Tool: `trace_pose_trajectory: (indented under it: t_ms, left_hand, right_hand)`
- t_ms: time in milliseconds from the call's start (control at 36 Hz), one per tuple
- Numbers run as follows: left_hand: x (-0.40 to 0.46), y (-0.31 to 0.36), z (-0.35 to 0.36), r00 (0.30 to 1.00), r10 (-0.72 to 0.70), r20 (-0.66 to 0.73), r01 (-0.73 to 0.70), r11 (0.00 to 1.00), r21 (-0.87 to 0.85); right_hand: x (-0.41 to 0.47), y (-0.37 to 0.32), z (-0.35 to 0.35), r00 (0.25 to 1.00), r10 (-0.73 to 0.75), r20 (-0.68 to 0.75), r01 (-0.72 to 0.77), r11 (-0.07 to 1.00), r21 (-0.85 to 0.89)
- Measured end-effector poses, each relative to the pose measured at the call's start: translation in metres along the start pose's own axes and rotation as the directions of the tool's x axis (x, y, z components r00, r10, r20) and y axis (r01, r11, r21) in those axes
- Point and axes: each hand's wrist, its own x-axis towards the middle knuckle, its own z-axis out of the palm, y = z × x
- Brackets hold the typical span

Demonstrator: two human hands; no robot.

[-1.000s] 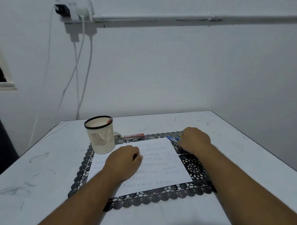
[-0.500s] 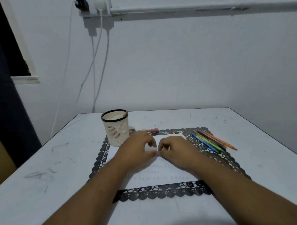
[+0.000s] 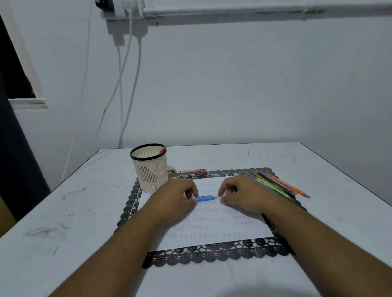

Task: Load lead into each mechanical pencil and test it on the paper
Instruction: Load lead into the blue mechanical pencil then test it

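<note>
— Standing at the back left corner of the black lace mat [image 3: 213, 255] is a cream mesh pencil cup [image 3: 150, 170] with a black rim; something red shows inside it, against the far rim and through the mesh, but I cannot tell what it is.

— And the pencil being worked on?

— A blue mechanical pencil [image 3: 206, 198] lies crosswise just above the paper [image 3: 216, 235], between both hands. The left hand [image 3: 173, 201] has its fingers curled round one end. The right hand [image 3: 244, 196] pinches at the other end with thumb and forefinger; whether it holds the tip or a lead there is too small to make out.

— What else is hard to see?

— Faint rows of marks cover the paper, unreadable. A small object behind the cup is mostly hidden by it.

— Anything else around?

— A red lead case [image 3: 193, 172] lies at the mat's far edge, just right of the cup. A bundle of coloured pencils [image 3: 279, 185] lies slanted on the mat's right side, close beside the right hand. White cables [image 3: 129, 84] hang down the wall from a socket strip [image 3: 121, 5]. All of it sits on a scuffed white table [image 3: 59, 221].
</note>
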Motion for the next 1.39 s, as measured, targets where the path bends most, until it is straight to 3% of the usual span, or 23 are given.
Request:
trace_pose_trajectory:
  t_ms: [528,806,1000,1139,1250,1389]
  left_hand:
    - [-0.002,0.006,0.000,1.000,-0.023,0.011,0.023,1.000,-0.012]
    - [-0.005,0.010,-0.002,0.998,-0.062,0.018,0.063,0.997,-0.036]
    - [-0.006,0.010,-0.003,0.998,-0.062,0.023,0.063,0.997,-0.041]
    - [-0.004,0.013,-0.004,0.998,-0.051,0.024,0.051,0.999,-0.018]
    - [-0.005,0.013,-0.005,0.999,-0.048,0.014,0.049,0.997,-0.053]
    - [-0.006,0.011,-0.003,0.999,-0.031,-0.016,0.030,0.996,-0.078]
  right_hand:
    - [0.001,-0.013,0.019,0.999,-0.016,-0.034,0.013,0.996,-0.087]
    - [0.004,-0.002,0.011,0.999,0.006,-0.040,-0.008,0.999,-0.048]
    - [0.011,0.004,0.018,0.990,0.016,-0.143,-0.016,1.000,0.001]
    - [0.015,-0.003,0.022,0.989,0.005,-0.150,-0.014,0.998,-0.054]
    - [0.009,-0.001,0.019,0.982,0.026,-0.188,-0.021,0.999,0.028]
    - [0.001,0.000,0.009,0.992,-0.013,-0.123,0.023,0.997,0.074]
